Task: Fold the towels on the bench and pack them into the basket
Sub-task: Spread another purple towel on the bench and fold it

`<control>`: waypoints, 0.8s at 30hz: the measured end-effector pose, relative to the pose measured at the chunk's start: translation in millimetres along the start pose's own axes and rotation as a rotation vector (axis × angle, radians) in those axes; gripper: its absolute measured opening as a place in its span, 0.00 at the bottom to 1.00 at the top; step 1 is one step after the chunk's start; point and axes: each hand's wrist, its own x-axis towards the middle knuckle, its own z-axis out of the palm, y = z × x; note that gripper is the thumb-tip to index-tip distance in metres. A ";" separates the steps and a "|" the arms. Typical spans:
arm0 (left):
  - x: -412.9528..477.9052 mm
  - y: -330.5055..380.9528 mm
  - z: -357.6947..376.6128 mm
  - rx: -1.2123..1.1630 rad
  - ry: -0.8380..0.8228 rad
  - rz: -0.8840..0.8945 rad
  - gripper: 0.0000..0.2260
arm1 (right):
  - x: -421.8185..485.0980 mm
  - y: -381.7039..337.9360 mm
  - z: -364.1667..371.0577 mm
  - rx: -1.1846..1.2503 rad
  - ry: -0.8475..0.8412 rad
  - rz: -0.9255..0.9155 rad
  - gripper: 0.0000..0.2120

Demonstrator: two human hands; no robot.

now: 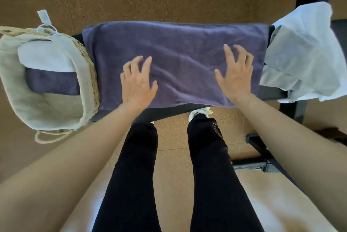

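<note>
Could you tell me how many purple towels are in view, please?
2. One purple towel lies spread on the bench under the left hand and right hand; the second sits folded in the basket beside a white towel. Others may be hidden.

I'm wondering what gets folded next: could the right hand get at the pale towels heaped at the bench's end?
Probably yes. The right hand rests on the purple towel, and the pale towels lie just beyond its edge on that side, with nothing between them.
</note>
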 end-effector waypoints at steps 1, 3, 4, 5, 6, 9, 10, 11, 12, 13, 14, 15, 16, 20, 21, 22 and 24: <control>-19.2 8.5 10.0 -0.007 -0.035 -0.006 0.32 | -14.5 7.1 4.7 -0.002 -0.016 -0.001 0.35; -53.8 19.7 27.9 -0.014 -0.116 -0.062 0.30 | -41.4 22.5 15.2 0.008 -0.092 0.009 0.35; -67.5 22.2 35.0 -0.025 -0.155 -0.101 0.29 | -52.5 30.4 20.2 0.021 -0.133 0.020 0.35; -78.6 22.9 41.1 -0.041 -0.189 -0.131 0.27 | -61.7 37.9 24.7 0.033 -0.160 0.031 0.34; -87.3 22.1 45.9 -0.055 -0.216 -0.143 0.24 | -68.7 45.5 28.2 0.044 -0.175 0.037 0.34; -100.2 15.6 51.7 -0.054 -0.250 -0.121 0.16 | -74.8 61.6 27.9 0.083 -0.201 0.068 0.34; -100.9 13.7 51.7 -0.054 -0.250 -0.116 0.15 | -74.0 65.0 26.7 0.109 -0.207 0.073 0.34; -99.8 13.1 50.6 -0.052 -0.249 -0.116 0.14 | -73.1 67.0 24.6 0.139 -0.204 0.073 0.33; -97.6 14.7 49.1 -0.048 -0.245 -0.127 0.14 | -72.0 69.1 22.4 0.174 -0.193 0.070 0.33; -93.8 18.4 46.7 -0.044 -0.236 -0.147 0.14 | -70.3 71.2 19.0 0.208 -0.170 0.075 0.31; -89.1 23.5 44.9 -0.032 -0.217 -0.157 0.14 | -67.8 73.5 15.5 0.243 -0.124 0.092 0.29; -83.6 30.7 43.3 -0.012 -0.193 -0.146 0.14 | -66.2 75.3 11.3 0.269 -0.066 0.147 0.27; -77.0 42.4 41.5 0.004 -0.171 -0.113 0.13 | -64.3 81.0 7.3 0.306 -0.008 0.247 0.25; -46.2 98.9 29.8 -0.094 -0.138 -0.020 0.12 | -59.0 105.8 11.7 0.601 -0.003 0.743 0.22; -39.0 114.7 28.0 -0.127 -0.107 0.025 0.13 | -60.7 115.1 19.2 0.656 -0.033 0.758 0.22; -32.2 129.2 27.3 -0.159 -0.074 0.063 0.15 | -62.1 123.3 25.7 0.681 -0.049 0.747 0.21; -17.5 149.5 28.1 -0.230 -0.037 0.070 0.18 | -63.3 127.9 23.3 0.674 -0.028 0.715 0.21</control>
